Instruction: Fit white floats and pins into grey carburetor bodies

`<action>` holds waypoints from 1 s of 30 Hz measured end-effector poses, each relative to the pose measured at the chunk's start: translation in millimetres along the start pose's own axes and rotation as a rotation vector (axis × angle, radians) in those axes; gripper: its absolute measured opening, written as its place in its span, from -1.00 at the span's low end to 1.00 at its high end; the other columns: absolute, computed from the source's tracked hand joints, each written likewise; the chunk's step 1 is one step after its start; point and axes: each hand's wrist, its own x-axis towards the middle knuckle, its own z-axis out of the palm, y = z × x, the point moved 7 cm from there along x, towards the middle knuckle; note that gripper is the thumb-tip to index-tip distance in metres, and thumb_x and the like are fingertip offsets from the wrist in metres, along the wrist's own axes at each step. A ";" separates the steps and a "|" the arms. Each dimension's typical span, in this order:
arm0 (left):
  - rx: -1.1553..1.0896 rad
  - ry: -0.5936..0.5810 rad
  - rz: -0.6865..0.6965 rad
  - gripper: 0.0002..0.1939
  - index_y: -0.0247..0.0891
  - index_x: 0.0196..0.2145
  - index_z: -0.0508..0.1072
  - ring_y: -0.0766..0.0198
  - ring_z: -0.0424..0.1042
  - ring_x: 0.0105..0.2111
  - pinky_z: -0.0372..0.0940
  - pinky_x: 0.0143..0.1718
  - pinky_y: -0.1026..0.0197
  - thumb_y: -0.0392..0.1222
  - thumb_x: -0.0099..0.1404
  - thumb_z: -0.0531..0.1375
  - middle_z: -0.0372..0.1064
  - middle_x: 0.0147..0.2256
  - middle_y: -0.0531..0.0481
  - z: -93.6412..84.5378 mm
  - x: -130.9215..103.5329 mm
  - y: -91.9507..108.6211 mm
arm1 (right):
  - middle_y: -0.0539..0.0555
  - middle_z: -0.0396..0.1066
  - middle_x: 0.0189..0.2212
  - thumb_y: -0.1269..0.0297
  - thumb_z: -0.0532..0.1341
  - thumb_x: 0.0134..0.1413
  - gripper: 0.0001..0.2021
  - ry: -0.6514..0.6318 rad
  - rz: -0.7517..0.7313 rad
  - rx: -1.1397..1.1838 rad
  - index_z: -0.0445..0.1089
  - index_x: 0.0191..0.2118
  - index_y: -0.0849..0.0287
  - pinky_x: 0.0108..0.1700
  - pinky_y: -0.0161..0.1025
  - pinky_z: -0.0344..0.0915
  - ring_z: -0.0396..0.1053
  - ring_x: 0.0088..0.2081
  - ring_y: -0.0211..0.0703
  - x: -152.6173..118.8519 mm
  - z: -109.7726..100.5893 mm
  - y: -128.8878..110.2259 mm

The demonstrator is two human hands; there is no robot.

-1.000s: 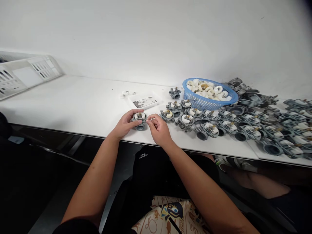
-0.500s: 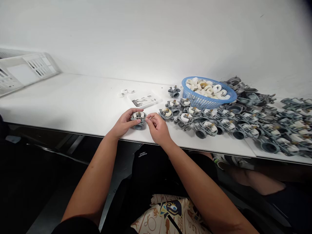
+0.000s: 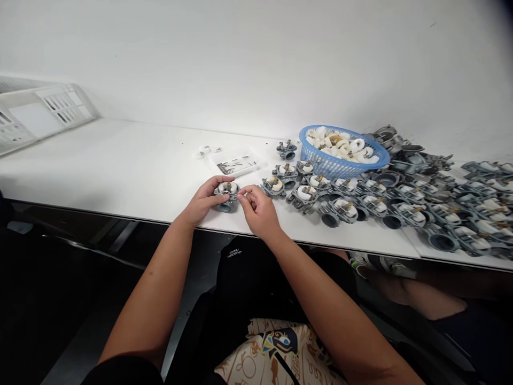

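A grey metal carburetor body [image 3: 225, 206] with a white ring-shaped float [image 3: 228, 187] on top stands near the table's front edge. My left hand [image 3: 200, 203] is closed round its left side, thumb in front and fingers behind. Against its right side, my right hand [image 3: 258, 211] holds thumb and forefinger pinched; whatever is between those fingertips is too small to make out. Behind them lies a shallow clear tray [image 3: 256, 167] with several thin metal pins [image 3: 230, 167]. Loose white floats [image 3: 204, 152] lie just left of that tray.
Several carburetors with floats [image 3: 344, 209] crowd the table on the right. A blue basket [image 3: 334, 167] full of white floats stands behind them, beside a heap of bare metal bodies [image 3: 404, 152]. At far left is a white plastic crate [image 3: 40, 117]. Another person's leg [image 3: 425, 294] shows below the table.
My right fingertips have shifted slightly left against the carburetor's side. The carburetor has moved a little left in the picture, still held by my left hand.
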 end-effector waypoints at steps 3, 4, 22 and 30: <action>0.030 -0.002 0.016 -0.48 -0.18 0.07 0.47 0.13 0.43 -0.06 0.31 -0.11 0.18 -0.06 0.17 0.39 0.43 0.01 -0.06 0.4 0.3 0.1 | -0.16 0.01 -0.62 0.17 0.13 0.37 -0.86 -0.002 0.002 -0.009 0.32 -0.20 0.09 -0.45 -0.29 -0.04 0.05 -0.58 -0.30 0.0 -0.1 -0.1; 0.037 -0.002 0.025 -0.49 -0.18 0.07 0.48 0.12 0.43 -0.05 0.31 -0.11 0.17 -0.05 0.17 0.40 0.43 0.02 -0.07 0.5 0.2 0.9 | -0.16 0.01 -0.62 0.17 0.13 0.38 -0.86 -0.005 0.003 -0.017 0.31 -0.20 0.09 -0.45 -0.29 -0.04 0.05 -0.58 -0.29 -0.1 0.0 -0.2; 0.389 0.013 0.141 -0.47 -0.13 0.18 0.36 -0.10 0.27 0.23 0.17 0.27 -0.15 0.07 0.31 0.25 0.32 0.17 -0.13 2.2 -3.5 6.0 | -0.13 0.14 -0.60 0.17 0.05 0.38 -0.87 -0.010 0.025 -0.142 0.24 -0.19 0.07 -0.41 -0.27 -0.01 0.13 -0.55 -0.22 0.3 0.2 -5.3; 0.687 0.097 0.280 -0.54 -0.16 0.17 0.31 -0.01 0.18 0.30 0.07 0.34 -0.08 0.07 0.41 0.16 0.23 0.27 -0.15 9.7 -10.9 16.2 | -0.12 0.16 -0.57 0.19 0.04 0.38 -0.89 0.008 0.045 -0.142 0.21 -0.19 0.07 -0.40 -0.26 0.01 0.13 -0.55 -0.21 1.7 -0.9 -1.8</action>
